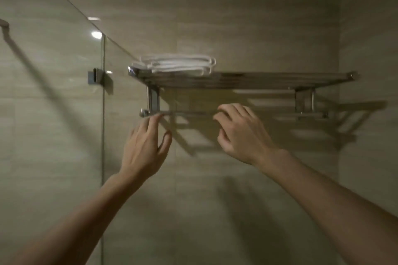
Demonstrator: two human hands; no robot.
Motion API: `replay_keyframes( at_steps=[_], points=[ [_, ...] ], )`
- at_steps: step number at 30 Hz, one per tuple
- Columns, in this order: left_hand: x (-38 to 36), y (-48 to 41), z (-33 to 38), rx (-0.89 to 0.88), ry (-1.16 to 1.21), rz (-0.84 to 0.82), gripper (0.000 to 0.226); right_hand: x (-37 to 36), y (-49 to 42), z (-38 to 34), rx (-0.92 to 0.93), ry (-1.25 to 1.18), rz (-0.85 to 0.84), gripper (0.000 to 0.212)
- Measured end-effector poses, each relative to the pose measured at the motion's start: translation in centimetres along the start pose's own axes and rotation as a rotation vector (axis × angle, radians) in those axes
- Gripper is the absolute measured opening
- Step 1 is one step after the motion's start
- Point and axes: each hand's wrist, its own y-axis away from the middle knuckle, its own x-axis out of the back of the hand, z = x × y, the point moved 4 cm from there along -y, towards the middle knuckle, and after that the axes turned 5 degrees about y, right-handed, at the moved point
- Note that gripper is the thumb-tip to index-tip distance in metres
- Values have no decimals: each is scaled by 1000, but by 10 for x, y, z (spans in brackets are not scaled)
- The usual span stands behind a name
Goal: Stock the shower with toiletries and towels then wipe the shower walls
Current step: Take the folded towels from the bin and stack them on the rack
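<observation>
Two things are to the left of your left hand (pixel 144 146): the glass panel (pixel 53 114), and the metal clamp (pixel 96 76) on its edge, which sits higher than your fingertips. Your left hand is held up with the back toward you. Its fingers are spread and almost straight, the thumb stands apart to the right, and it holds nothing. The fingertips (pixel 158 116) reach the left end of the lower bar (pixel 189 112) of the towel rack. The picture is blurred there, so I cannot tell if they touch the bar or are only just below it. Above this hand, on the left end of the rack shelf (pixel 269 80), lie the folded white towels (pixel 178 64), stacked flat and well above your fingers. The left bracket (pixel 153 97) joins the shelf to the bar, just above your left fingertips. Between your two hands the bar shows in front of the tiled wall (pixel 237 28). Your right hand (pixel 241 133) is to the right of the towels and lower than them, near the middle of the bar. Its fingers are loosely curled and a little apart, with nothing between them. The tips are at the height of the bar, but I cannot tell if they touch it. Further right of this hand, the right bracket (pixel 303 100) hangs under the shelf, well apart from your fingers
</observation>
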Motion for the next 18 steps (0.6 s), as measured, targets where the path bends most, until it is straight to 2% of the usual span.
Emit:
replay_keyframes(
  at_steps=[3, 8, 11, 14, 18],
  points=[
    [-38, 65, -5, 189, 20, -323, 44, -17, 73, 0, -25, -37, -157, 28],
    [-91, 195, -7, 368, 82, -817, 42, -36, 215, -20, -172, -163, -440, 20],
    [-119, 298, 5, 557, 201, -949, 35, -36, 333, -45, -313, -277, -602, 12],
    [-151, 400, 19, 764, 338, -1079, 27, -23, 434, -73, -547, -389, -806, 15],
    [-173, 535, 28, 852, 418, -1318, 17, 14, 557, -122, -792, -450, -1051, 16]
  ],
)
